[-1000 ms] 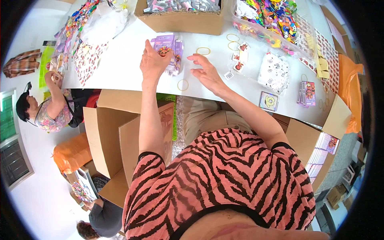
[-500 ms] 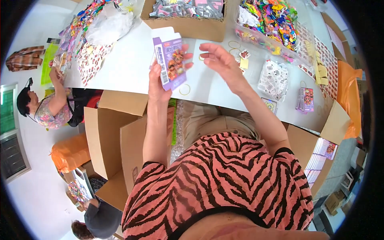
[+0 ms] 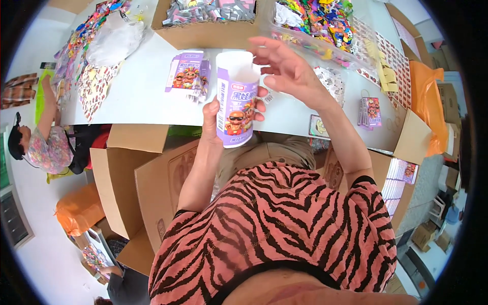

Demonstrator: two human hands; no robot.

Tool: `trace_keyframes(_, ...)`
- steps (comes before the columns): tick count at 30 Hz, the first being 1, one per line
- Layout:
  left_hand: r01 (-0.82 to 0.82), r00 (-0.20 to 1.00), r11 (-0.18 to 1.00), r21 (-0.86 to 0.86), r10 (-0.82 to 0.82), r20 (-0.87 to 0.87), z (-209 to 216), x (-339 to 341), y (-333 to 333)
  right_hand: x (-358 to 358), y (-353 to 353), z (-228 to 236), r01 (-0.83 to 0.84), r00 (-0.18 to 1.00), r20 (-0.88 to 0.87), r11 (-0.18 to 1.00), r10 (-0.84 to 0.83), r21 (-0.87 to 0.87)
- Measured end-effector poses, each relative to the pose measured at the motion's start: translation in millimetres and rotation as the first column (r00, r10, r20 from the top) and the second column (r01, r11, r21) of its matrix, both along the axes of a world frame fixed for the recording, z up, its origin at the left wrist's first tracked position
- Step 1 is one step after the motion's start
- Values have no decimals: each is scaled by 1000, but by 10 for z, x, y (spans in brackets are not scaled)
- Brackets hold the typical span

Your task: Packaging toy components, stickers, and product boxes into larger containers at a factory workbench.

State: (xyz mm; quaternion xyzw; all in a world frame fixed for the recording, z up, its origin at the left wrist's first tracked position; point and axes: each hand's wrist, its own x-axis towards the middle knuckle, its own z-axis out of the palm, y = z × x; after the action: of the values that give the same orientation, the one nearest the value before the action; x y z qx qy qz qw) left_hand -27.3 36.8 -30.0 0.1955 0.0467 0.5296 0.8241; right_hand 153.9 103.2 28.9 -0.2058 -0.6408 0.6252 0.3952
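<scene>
My left hand (image 3: pixel 210 121) is closed around a purple and white printed carton (image 3: pixel 237 109), thumb on one side and fingertips showing at the other. The carton bulges into a rounded tube, with its top end open toward the table. Beside that open end hovers my right hand (image 3: pixel 292 76), its fingers apart and holding nothing. Whether its fingertips touch the carton's edge I cannot tell. A stack of flattened purple cartons (image 3: pixel 187 76) lies on the table just left of the held one.
Behind the hands stand a cardboard box of grey packets (image 3: pixel 206 31) and a clear bin of colourful small pieces (image 3: pixel 315 38). Bundled purple cards (image 3: pixel 370 112) and a white printed bag (image 3: pixel 330 84) lie right. Open cardboard boxes (image 3: pixel 119 188) flank me. Another person (image 3: pixel 48 147) works at left.
The carton has come nearer to me and to the right, and its flat sides now bulge open. My right hand has come up beside its open end. The whole view has shifted slightly.
</scene>
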Motion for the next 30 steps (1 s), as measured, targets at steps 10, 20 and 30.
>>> trace_keyframes(10,191,964,982,9,-189,185,-190,259,-107,207,-203,246,92,928,295,906,-229,413)
trace_keyframes(20,64,952,997,39,-49,-303,-28,218,-58,246,-325,273,-42,901,392,861,-186,506)
trace_keyframes(30,89,737,993,77,-13,-676,264,178,-102,117,-372,246,-11,791,544,884,-278,468)
